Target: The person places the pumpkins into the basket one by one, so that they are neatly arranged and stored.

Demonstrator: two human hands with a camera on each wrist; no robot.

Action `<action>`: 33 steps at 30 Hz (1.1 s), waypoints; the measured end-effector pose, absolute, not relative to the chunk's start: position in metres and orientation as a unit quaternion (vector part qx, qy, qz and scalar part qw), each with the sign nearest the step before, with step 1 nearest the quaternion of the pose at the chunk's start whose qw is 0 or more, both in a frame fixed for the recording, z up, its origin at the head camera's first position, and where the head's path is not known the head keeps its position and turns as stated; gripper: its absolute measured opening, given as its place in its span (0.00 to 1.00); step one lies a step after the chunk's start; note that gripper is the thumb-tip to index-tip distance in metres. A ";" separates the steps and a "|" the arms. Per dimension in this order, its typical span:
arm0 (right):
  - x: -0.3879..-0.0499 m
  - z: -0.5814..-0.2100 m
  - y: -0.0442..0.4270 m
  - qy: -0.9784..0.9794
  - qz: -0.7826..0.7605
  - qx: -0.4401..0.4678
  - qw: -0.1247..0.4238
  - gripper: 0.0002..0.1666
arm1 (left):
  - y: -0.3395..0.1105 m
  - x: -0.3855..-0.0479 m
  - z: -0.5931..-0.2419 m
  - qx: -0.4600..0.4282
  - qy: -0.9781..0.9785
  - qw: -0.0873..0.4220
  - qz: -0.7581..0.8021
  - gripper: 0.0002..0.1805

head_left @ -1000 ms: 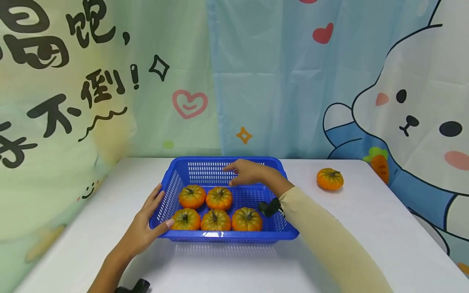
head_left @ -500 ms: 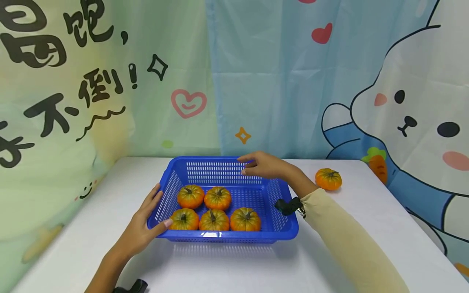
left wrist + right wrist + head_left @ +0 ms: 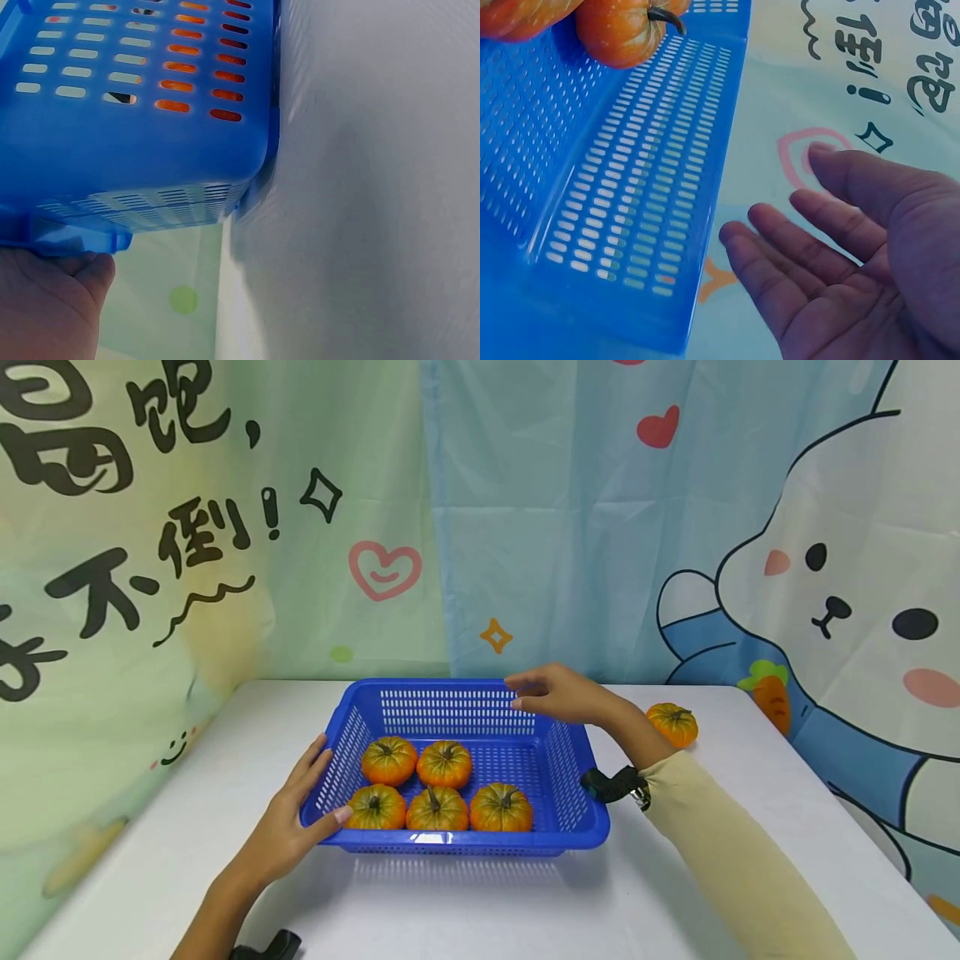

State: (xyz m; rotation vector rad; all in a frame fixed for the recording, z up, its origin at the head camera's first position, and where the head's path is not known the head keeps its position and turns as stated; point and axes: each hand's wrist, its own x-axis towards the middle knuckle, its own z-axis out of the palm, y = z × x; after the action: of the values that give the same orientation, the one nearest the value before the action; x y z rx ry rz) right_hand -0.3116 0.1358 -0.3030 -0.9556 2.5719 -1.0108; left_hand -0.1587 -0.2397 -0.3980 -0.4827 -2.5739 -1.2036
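Note:
A blue plastic basket (image 3: 517, 841) with slotted walls stands on the table. Several small orange pumpkins sit inside it, such as a back one (image 3: 444, 765) and a front-right one (image 3: 501, 808). At the front left corner my left hand (image 3: 277, 835) holds the basket's rim, thumb over the top; the left wrist view shows part of that hand (image 3: 45, 300) under the lip. My right hand (image 3: 562, 695) hovers above the back right rim, fingers loosely extended. Nothing is in it, as the right wrist view of the hand (image 3: 847, 277) confirms. Another pumpkin (image 3: 672, 723) lies outside, right of the basket, partly behind the right forearm.
The white table (image 3: 450, 910) extends to both sides of the basket and in front. A printed curtain (image 3: 525, 568) with a cartoon animal hangs directly behind the table's back edge. Each wrist wears a dark strap, the right one (image 3: 615, 785) near the basket's right rim.
My right hand has moved from over the basket's inside rightward to its back right rim. The left hand keeps its hold. The pumpkins have not moved.

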 end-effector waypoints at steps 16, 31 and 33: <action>-0.312 -0.309 0.171 0.874 -0.397 -0.267 0.084 0.30 | -0.239 -0.159 -0.399 -0.167 -0.886 0.130 -0.413 0.44; -0.309 -0.324 0.211 0.897 -0.392 -0.202 0.020 0.29 | -0.238 -0.158 -0.398 -0.162 -0.888 0.131 -0.411 0.44; -0.308 -0.328 0.217 0.899 -0.393 -0.194 0.010 0.29 | -0.239 -0.158 -0.398 -0.162 -0.888 0.131 -0.410 0.44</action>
State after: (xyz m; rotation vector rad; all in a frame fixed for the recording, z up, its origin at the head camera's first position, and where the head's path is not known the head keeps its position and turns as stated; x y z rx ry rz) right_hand -0.3085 0.2167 -0.3278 -0.6065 2.8048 -1.2270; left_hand -0.1576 -0.2385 -0.3977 -0.4692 -2.5784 -1.1920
